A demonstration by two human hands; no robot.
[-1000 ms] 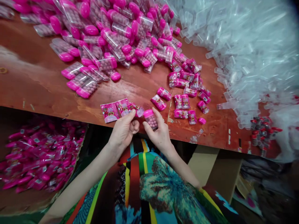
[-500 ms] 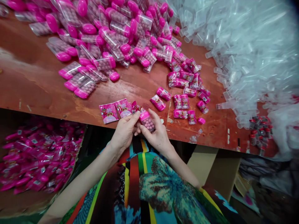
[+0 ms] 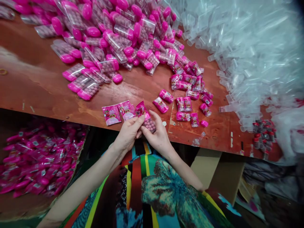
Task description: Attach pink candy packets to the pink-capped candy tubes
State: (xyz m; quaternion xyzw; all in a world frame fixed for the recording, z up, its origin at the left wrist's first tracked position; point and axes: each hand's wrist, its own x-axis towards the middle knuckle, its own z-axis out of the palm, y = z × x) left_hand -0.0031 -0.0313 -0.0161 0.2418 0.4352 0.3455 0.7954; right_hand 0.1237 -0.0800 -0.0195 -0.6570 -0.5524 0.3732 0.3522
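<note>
Left hand (image 3: 127, 134) grip pinching pink wrapper (image 3: 141, 109), right hand (image 3: 158, 136) grip closed around candy capsule (image 3: 150, 123), both at desk (image 3: 42, 91) edge

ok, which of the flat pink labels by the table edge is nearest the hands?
The right-hand flat label, beside the left hand; the other flat label lies farther left.

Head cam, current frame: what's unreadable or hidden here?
- Candy tube: lower end hidden by the right hand and left hand.
- Label sleeve: print too small to read.
- Red-capped items: blurred at the right edge.
- Box of pink packs: dim, partly under the table.
</note>
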